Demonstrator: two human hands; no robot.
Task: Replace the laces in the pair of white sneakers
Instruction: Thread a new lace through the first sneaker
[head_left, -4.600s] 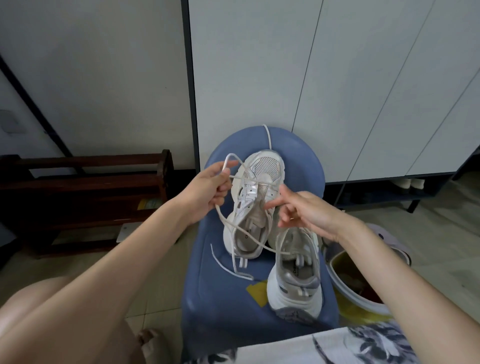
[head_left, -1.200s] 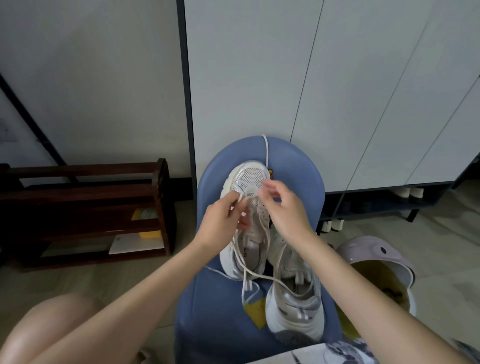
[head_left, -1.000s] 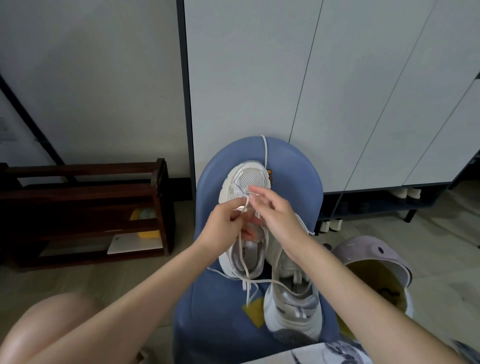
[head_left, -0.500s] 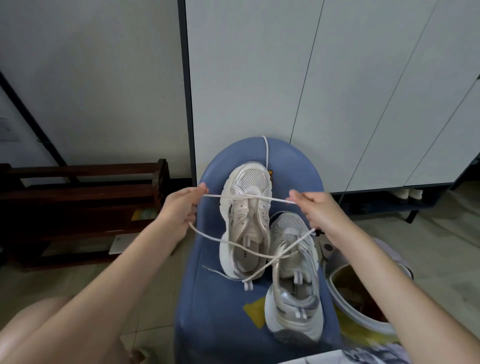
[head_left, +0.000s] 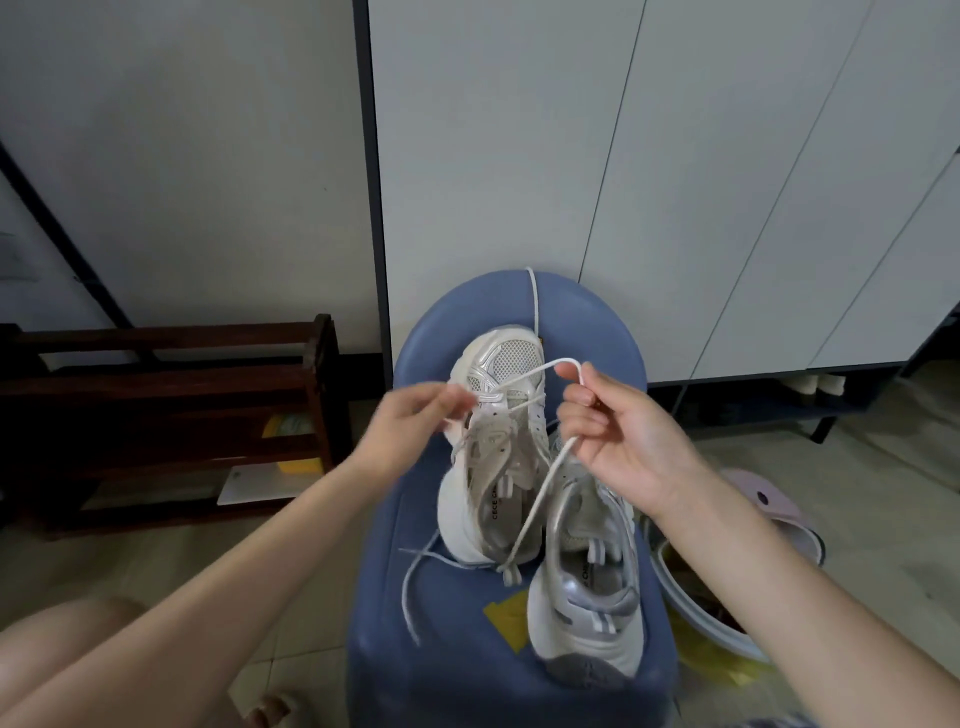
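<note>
Two white sneakers lie on a blue stool (head_left: 457, 649). The left sneaker (head_left: 496, 452) points away from me; the right sneaker (head_left: 584, 587) lies closer, heel toward me. A white lace (head_left: 530, 514) runs through the left sneaker's front eyelets. My left hand (head_left: 410, 431) pinches one strand beside the toe, blurred by motion. My right hand (head_left: 618, 436) grips the other strand, which loops over my fingers and trails down across the shoe to the stool. A second lace (head_left: 532, 301) hangs over the stool's far edge.
A dark wooden shoe rack (head_left: 171, 415) stands on the left against the wall. White cabinet doors (head_left: 675, 182) rise behind the stool. A lidded bin (head_left: 727, 597) sits on the floor to the right. My knee (head_left: 62, 654) shows at the lower left.
Half a second ago both hands were spread wide, pulling the lace taut across the toe. Both have since come back in toward the shoe, and the strands hang slack.
</note>
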